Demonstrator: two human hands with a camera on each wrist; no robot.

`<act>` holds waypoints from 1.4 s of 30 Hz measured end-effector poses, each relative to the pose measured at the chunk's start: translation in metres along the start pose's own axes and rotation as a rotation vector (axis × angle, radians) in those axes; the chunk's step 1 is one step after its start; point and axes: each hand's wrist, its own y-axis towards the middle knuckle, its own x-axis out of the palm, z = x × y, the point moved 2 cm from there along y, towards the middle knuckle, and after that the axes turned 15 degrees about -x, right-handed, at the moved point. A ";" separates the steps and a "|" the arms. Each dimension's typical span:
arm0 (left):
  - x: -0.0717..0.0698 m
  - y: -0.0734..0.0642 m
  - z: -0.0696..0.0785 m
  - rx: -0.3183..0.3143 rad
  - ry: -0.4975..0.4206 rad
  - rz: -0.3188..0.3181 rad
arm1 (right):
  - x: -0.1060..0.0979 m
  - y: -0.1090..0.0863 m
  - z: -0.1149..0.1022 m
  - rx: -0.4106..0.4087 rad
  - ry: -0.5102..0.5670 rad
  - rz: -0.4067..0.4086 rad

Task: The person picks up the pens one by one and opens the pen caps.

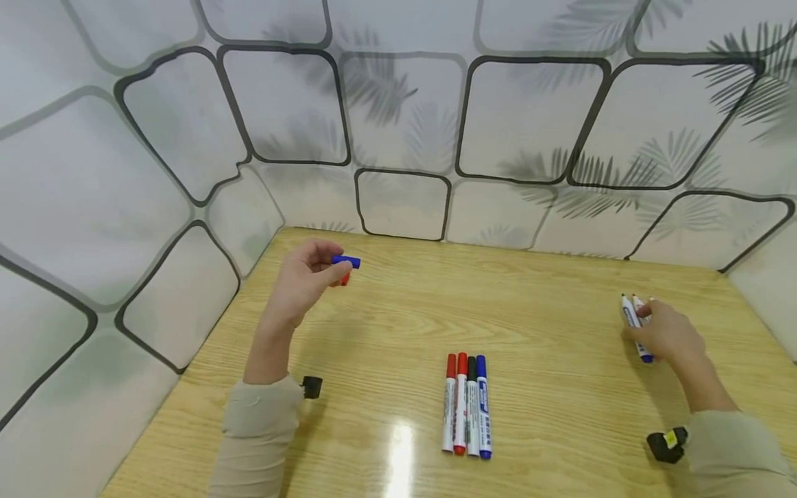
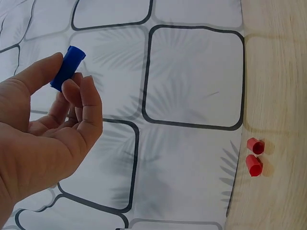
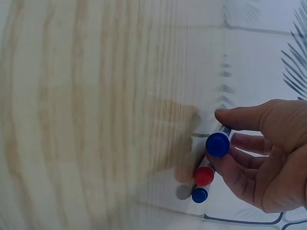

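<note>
My left hand [image 1: 299, 283] pinches a blue marker cap [image 1: 346, 261] between thumb and fingertips, raised over the table's far left. Two red caps [image 2: 254, 165] lie on the table below that hand; in the head view it partly hides them. On the right, my right hand [image 1: 669, 335] holds an uncapped whiteboard marker [image 1: 630, 315] with a blue end [image 3: 218, 144], between thumb and fingers. Its dark tip points away from me. Beside it on the table are two more markers, one with a red end [image 3: 204, 176] and one with a blue end [image 3: 200, 195], mostly covered by the hand.
Several capped markers lie side by side at the table's front middle: two red-capped markers [image 1: 461, 401], a black-capped one [image 1: 472, 415] and a blue-capped one [image 1: 483, 408]. A patterned wall covering [image 1: 405, 204] borders the wooden table [image 1: 398, 304] at the back and sides.
</note>
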 end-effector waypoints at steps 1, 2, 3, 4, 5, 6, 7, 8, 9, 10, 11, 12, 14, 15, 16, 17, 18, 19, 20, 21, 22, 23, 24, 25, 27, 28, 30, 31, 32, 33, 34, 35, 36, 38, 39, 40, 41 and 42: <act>0.001 0.000 0.000 0.002 0.001 -0.004 | 0.001 0.000 0.001 0.005 -0.007 0.005; 0.002 0.000 0.001 0.004 0.000 -0.009 | 0.001 0.000 0.001 0.008 -0.016 0.011; 0.003 0.000 0.001 0.004 -0.004 -0.014 | 0.001 0.001 0.002 0.011 -0.025 0.017; 0.003 -0.001 0.001 0.006 -0.004 -0.019 | 0.002 0.001 0.002 0.013 -0.037 0.022; 0.003 -0.001 0.001 0.013 -0.002 -0.022 | 0.002 0.001 0.002 0.015 -0.049 0.030; 0.004 -0.001 0.001 0.018 -0.002 -0.025 | 0.002 0.002 0.002 0.018 -0.059 0.037; 0.004 -0.001 0.000 0.023 0.000 -0.026 | 0.003 0.002 0.002 0.022 -0.066 0.042; 0.004 -0.002 0.000 0.028 0.002 -0.027 | 0.003 0.002 0.002 0.027 -0.073 0.047; 0.003 -0.002 -0.001 0.034 0.006 -0.027 | 0.003 0.003 0.002 0.036 -0.076 0.049; 0.003 -0.002 -0.001 0.042 0.010 -0.028 | 0.003 0.003 0.002 0.045 -0.080 0.052; 0.004 -0.002 -0.001 0.047 0.011 -0.028 | 0.003 0.004 0.002 0.053 -0.081 0.053; 0.004 -0.002 -0.001 0.053 0.007 -0.029 | 0.004 0.004 0.002 0.058 -0.085 0.054; 0.004 -0.002 -0.002 0.064 0.003 -0.029 | 0.004 0.005 0.002 0.069 -0.097 0.058; 0.004 -0.001 -0.002 0.069 -0.001 -0.029 | 0.004 0.005 0.002 0.071 -0.105 0.061; 0.005 -0.001 -0.002 0.071 -0.006 -0.026 | 0.005 0.006 0.002 0.072 -0.114 0.064; 0.005 -0.001 -0.003 0.072 -0.013 -0.025 | 0.005 0.006 0.003 0.071 -0.121 0.065; 0.005 -0.001 -0.003 0.070 -0.017 -0.022 | 0.005 0.007 0.003 0.072 -0.130 0.069; 0.005 0.000 -0.004 0.067 -0.019 -0.018 | 0.005 0.008 0.003 0.075 -0.134 0.070; 0.005 0.000 -0.004 0.062 -0.019 -0.018 | 0.005 0.009 0.004 0.076 -0.138 0.070; 0.005 0.000 -0.005 0.055 -0.019 -0.017 | 0.005 0.010 0.005 0.076 -0.141 0.071; 0.005 0.000 -0.005 0.045 -0.017 -0.017 | 0.005 0.011 0.005 0.079 -0.143 0.070; 0.006 0.000 -0.006 0.037 -0.014 -0.020 | 0.005 0.012 0.005 0.079 -0.146 0.072; 0.006 0.000 -0.006 0.025 -0.008 -0.024 | 0.005 0.013 0.006 0.081 -0.148 0.071; 0.006 0.001 -0.006 0.016 -0.001 -0.027 | 0.005 0.013 0.006 0.084 -0.148 0.069; 0.006 0.000 -0.007 -0.002 0.005 -0.033 | 0.006 0.014 0.007 0.086 -0.150 0.071; 0.006 0.000 -0.007 -0.007 0.007 -0.037 | 0.006 0.015 0.007 0.089 -0.151 0.072; 0.006 0.000 -0.007 -0.016 -0.002 -0.041 | 0.006 0.015 0.007 0.093 -0.151 0.071; 0.006 0.000 -0.007 -0.022 -0.013 -0.041 | 0.006 0.015 0.006 0.095 -0.151 0.070; 0.006 0.000 -0.007 -0.030 -0.028 -0.042 | 0.006 0.015 0.006 0.095 -0.153 0.073; 0.006 0.000 -0.007 -0.036 -0.039 -0.042 | 0.006 0.015 0.006 0.097 -0.153 0.073; 0.006 0.001 -0.007 -0.042 -0.054 -0.044 | 0.006 0.015 0.006 0.100 -0.151 0.070; 0.006 0.001 -0.007 -0.050 -0.068 -0.042 | 0.005 0.015 0.006 0.100 -0.152 0.068; 0.006 0.001 -0.007 -0.059 -0.084 -0.041 | 0.005 0.014 0.006 0.101 -0.152 0.066; 0.005 0.003 -0.008 -0.066 -0.097 -0.038 | 0.004 0.014 0.006 0.108 -0.151 0.063; 0.005 0.003 -0.009 -0.066 -0.099 -0.038 | 0.004 0.014 0.006 0.112 -0.150 0.059; 0.005 0.004 -0.009 -0.066 -0.104 -0.037 | 0.004 0.013 0.006 0.117 -0.151 0.056; 0.005 0.004 -0.010 -0.066 -0.101 -0.037 | 0.003 0.013 0.006 0.120 -0.154 0.054; 0.005 0.005 -0.010 -0.066 -0.095 -0.036 | 0.003 0.013 0.006 0.122 -0.155 0.057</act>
